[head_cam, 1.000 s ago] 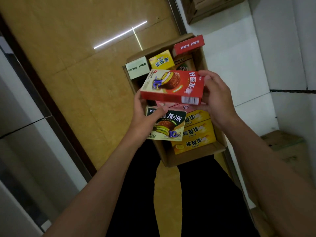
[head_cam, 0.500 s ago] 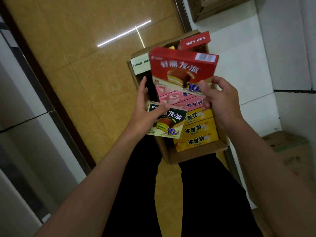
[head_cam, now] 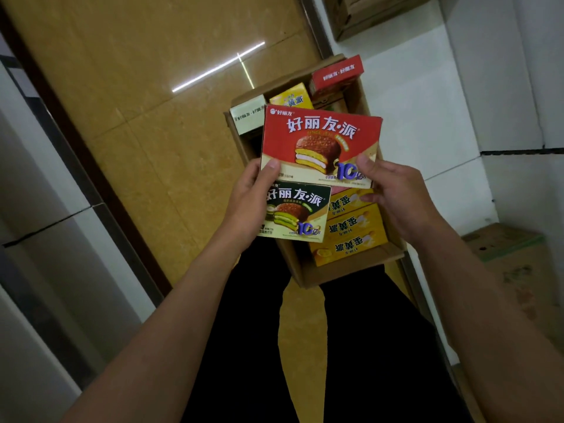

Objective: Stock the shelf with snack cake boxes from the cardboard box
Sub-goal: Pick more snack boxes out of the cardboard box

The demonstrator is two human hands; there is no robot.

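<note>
Flat red cardboard snack cake box (head_cam: 320, 141) at frame centre, above the open brown cardboard box (head_cam: 341, 270), pinched at its lower corners by left hand (head_cam: 253, 203) and right hand (head_cam: 393, 190). Best kept level, thumbs firm, then lifted clear toward the shelf, unseen here.

The red box (head_cam: 320, 145) in the middle of the frame reads "好丽友·派" in white, with a small "好丽友" logo at its upper left corner and a blue "10" at lower right. The dark green box (head_cam: 296, 212) below it carries the same "好丽友·派" and "10". The yellow boxes (head_cam: 351, 230) at lower right read "蛋黄派", upside down. The upper red box (head_cam: 337, 73) shows "好丽友·好丽友".
</note>
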